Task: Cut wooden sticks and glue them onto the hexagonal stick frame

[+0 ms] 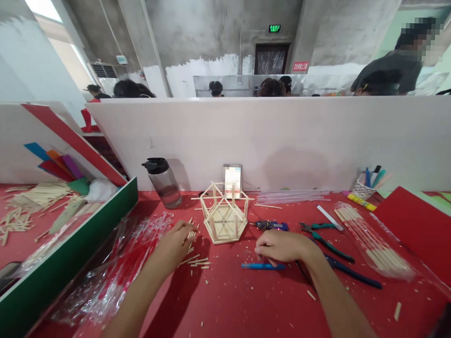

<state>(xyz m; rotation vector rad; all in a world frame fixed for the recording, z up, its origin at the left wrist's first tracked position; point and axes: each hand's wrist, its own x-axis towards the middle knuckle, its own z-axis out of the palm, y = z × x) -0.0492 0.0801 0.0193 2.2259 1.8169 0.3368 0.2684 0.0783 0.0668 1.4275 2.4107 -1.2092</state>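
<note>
At the centre of the frame, a pale wooden-stick polygonal framework (226, 240) is supported on the red surface (220, 309); its base, uprights and upper ring appear joined, while some stick ends are left projecting and short, pale cut sticks (200, 262) lie unattached. Over these, left of centre, the left hand (178, 238) is held with fingers bent; the right hand (282, 246) is curled beside a blue pen (255, 266). Whether anything is gripped by either cannot be told. Pens are held in a white patterned cup (362, 188), right; liquid seems contained in a black-lidded clear bottle (166, 187), left of centre.
</note>
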